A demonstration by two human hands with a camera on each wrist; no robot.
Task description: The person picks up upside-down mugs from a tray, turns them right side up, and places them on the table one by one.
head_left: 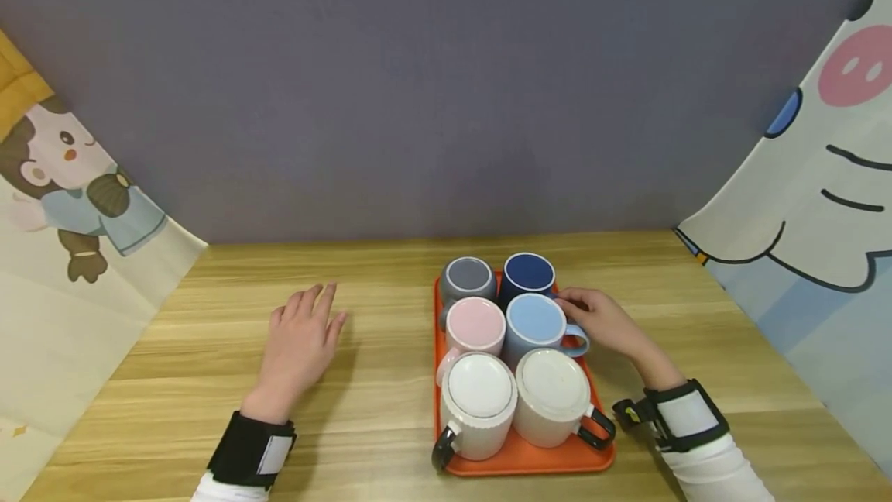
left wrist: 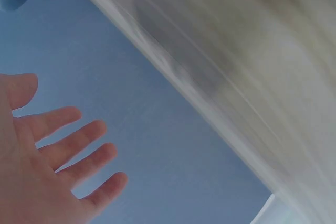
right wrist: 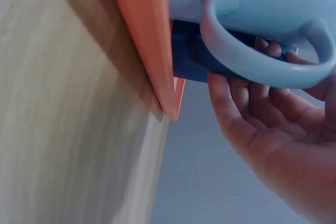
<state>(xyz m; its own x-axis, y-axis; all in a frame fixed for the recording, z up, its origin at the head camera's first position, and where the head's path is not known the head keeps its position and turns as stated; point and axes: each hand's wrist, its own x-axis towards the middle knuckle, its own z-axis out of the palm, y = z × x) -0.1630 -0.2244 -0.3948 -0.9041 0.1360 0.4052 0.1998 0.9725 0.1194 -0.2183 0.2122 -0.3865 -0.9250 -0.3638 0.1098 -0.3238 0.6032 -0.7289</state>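
Observation:
Several mugs stand upside down in two columns on an orange tray (head_left: pixel 530 465). My right hand (head_left: pixel 605 321) is at the right side of the dark blue mug (head_left: pixel 529 273), at the back right. In the right wrist view its curled fingers grip that mug's handle side, partly hidden behind the light blue mug (right wrist: pixel 252 3) and its handle. My left hand (head_left: pixel 300 339) hovers left of the tray, fingers spread, holding nothing. Beside the dark blue mug is a grey mug (head_left: pixel 468 276). A pink mug (head_left: pixel 476 324) and two white mugs, one left (head_left: pixel 479 401) and one right (head_left: pixel 553 393), stand nearer.
The tray lies on a wood-grain table (head_left: pixel 174 378), right of its middle. A grey wall panel (head_left: pixel 446 99) rises behind the table. Printed cloths hang at the left (head_left: pixel 90 177) and right (head_left: pixel 801 200). Black-handled white mugs reach over the tray's front corners.

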